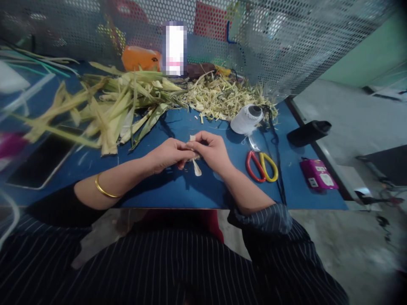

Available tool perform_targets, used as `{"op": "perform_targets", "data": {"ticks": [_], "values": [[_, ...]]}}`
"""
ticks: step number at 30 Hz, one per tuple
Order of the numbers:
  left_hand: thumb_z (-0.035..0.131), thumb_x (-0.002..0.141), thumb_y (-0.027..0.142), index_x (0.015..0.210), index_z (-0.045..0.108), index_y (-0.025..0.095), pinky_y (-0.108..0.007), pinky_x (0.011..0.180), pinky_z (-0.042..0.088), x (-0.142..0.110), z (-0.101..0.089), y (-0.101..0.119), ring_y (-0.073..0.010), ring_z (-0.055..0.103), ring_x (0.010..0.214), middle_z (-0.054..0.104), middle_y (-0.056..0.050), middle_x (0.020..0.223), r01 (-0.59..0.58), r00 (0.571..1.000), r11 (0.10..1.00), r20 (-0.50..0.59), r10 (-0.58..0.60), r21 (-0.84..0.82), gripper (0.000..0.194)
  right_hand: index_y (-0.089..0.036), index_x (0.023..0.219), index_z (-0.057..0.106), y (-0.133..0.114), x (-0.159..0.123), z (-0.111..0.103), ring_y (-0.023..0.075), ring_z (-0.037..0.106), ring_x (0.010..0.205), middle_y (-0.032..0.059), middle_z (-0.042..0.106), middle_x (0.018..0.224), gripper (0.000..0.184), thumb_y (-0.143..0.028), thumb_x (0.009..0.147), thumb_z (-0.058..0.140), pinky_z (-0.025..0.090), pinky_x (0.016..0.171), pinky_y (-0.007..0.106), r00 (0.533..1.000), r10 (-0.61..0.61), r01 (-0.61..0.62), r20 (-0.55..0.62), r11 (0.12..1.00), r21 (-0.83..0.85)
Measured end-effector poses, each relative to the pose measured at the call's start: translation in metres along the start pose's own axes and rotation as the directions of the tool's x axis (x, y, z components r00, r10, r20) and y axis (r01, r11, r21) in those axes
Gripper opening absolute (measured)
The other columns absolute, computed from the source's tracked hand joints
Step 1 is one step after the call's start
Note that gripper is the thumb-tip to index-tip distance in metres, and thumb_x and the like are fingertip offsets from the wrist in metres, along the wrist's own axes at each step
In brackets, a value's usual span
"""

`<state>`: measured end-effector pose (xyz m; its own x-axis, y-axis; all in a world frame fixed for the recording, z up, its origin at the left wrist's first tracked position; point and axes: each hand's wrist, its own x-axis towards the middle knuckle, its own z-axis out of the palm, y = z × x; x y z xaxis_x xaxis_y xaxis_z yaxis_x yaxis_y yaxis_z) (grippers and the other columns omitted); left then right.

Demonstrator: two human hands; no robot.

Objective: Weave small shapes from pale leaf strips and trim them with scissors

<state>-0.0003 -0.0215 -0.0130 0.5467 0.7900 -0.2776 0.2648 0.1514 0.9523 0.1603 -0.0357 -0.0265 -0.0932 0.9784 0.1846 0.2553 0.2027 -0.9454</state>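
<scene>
My left hand (167,155) and my right hand (212,151) meet over the middle of the blue table, fingertips pinched together. Between them is a small pale strip of corn husk (197,168); one end sticks out above the fingers and a flared end hangs below. The fingers hide its middle. To the right of my right hand lie scissors (256,167) with one red and one yellow handle. Just behind them a cone of white thread (246,120) leans on its side, its loose end near the blades.
Long corn husks (111,106) spread over the back left, beside a heap of shredded husk (222,95). A dark phone (43,159) lies left. A black cylinder (308,133) and a purple packet (319,174) sit near the right edge. A perforated metal panel (270,38) stands behind.
</scene>
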Motion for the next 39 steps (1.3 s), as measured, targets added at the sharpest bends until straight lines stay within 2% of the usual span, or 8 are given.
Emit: {"op": "perform_targets", "data": {"ticks": [8,15,21,29,32,35,37,39], "values": [[0.064,0.076,0.025,0.064,0.072,0.015,-0.022,0.05,0.041,-0.006,0.002,0.005,-0.0102,0.051,0.046,0.058,-0.002,0.049,-0.026,0.991,1.0,0.131,0.026,-0.001,0.017,-0.02,0.067,0.056,0.005,0.0,0.002,0.0103,0.047,0.063,-0.0032,0.055,0.065,0.019,-0.03,0.078,0.067,0.041,0.062,0.026,0.977,-0.031,0.014,-0.209,0.996,-0.083],[0.072,0.075,0.036,0.073,0.072,0.014,-0.021,0.047,0.038,-0.002,-0.006,0.005,-0.008,0.051,0.047,0.056,0.001,0.056,-0.014,1.0,0.971,-0.021,0.009,-0.238,0.022,-0.019,0.077,0.065,-0.002,0.006,-0.015,0.0117,0.055,0.071,0.0002,0.062,0.074,0.028,-0.043,0.087,0.057,0.044,0.07,0.028,0.993,-0.008,0.005,-0.118,1.0,-0.022],[0.071,0.076,0.043,0.062,0.063,0.014,-0.021,0.048,0.04,0.003,-0.009,0.002,-0.0081,0.052,0.048,0.058,-0.001,0.058,0.0,0.998,0.958,-0.057,-0.017,-0.288,0.032,-0.018,0.069,0.061,0.001,0.006,-0.019,0.0087,0.049,0.054,-0.0037,0.057,0.058,0.025,-0.04,0.08,0.067,0.038,0.055,0.025,0.996,0.086,-0.085,0.037,0.996,-0.031],[0.076,0.072,0.035,0.062,0.068,0.013,-0.021,0.049,0.044,-0.002,-0.007,0.009,-0.0097,0.056,0.048,0.062,-0.002,0.056,-0.002,1.0,0.985,-0.029,-0.002,-0.17,0.025,-0.019,0.068,0.057,0.002,0.001,-0.012,0.0107,0.046,0.057,-0.0029,0.053,0.06,0.023,-0.033,0.086,0.061,0.036,0.058,0.027,0.984,-0.15,0.109,-0.1,0.936,-0.335],[0.077,0.072,0.036,0.065,0.07,0.013,-0.022,0.053,0.048,-0.002,-0.008,0.009,-0.0105,0.059,0.05,0.065,-0.004,0.059,-0.015,0.998,0.974,-0.069,-0.001,-0.227,0.025,-0.021,0.074,0.059,-0.006,-0.001,-0.016,0.0157,0.055,0.074,0.0022,0.061,0.076,0.022,-0.034,0.091,0.055,0.042,0.071,0.031,0.925,-0.355,0.241,-0.139,0.828,-0.507],[0.078,0.071,0.039,0.073,0.073,0.013,-0.026,0.063,0.054,0.0,-0.009,0.007,-0.0134,0.065,0.059,0.071,-0.007,0.07,-0.031,0.993,0.94,-0.115,-0.009,-0.341,0.027,-0.023,0.088,0.064,-0.016,-0.008,-0.021,0.0215,0.058,0.096,0.0072,0.064,0.097,0.02,-0.035,0.094,0.049,0.042,0.085,0.038,0.841,-0.494,0.26,-0.219,0.726,-0.637],[0.08,0.069,0.039,0.08,0.074,0.013,-0.028,0.072,0.055,0.001,-0.01,0.007,-0.0158,0.069,0.07,0.074,-0.009,0.079,-0.047,0.992,0.908,-0.13,-0.008,-0.416,0.028,-0.022,0.087,0.065,-0.019,-0.014,-0.021,0.0221,0.058,0.092,0.0074,0.065,0.091,0.022,-0.035,0.095,0.048,0.04,0.087,0.04,0.801,-0.557,0.268,-0.219,0.662,-0.7],[0.082,0.067,0.035,0.084,0.075,0.013,-0.028,0.076,0.055,0.002,-0.011,0.008,-0.0165,0.069,0.077,0.075,-0.01,0.086,-0.092,0.986,0.886,-0.167,0.017,-0.454,0.029,-0.022,0.08,0.064,-0.018,-0.019,-0.015,0.0186,0.057,0.077,0.0043,0.064,0.076,0.024,-0.036,0.094,0.05,0.038,0.081,0.038,0.821,-0.564,0.34,-0.09,0.608,-0.717]]}}
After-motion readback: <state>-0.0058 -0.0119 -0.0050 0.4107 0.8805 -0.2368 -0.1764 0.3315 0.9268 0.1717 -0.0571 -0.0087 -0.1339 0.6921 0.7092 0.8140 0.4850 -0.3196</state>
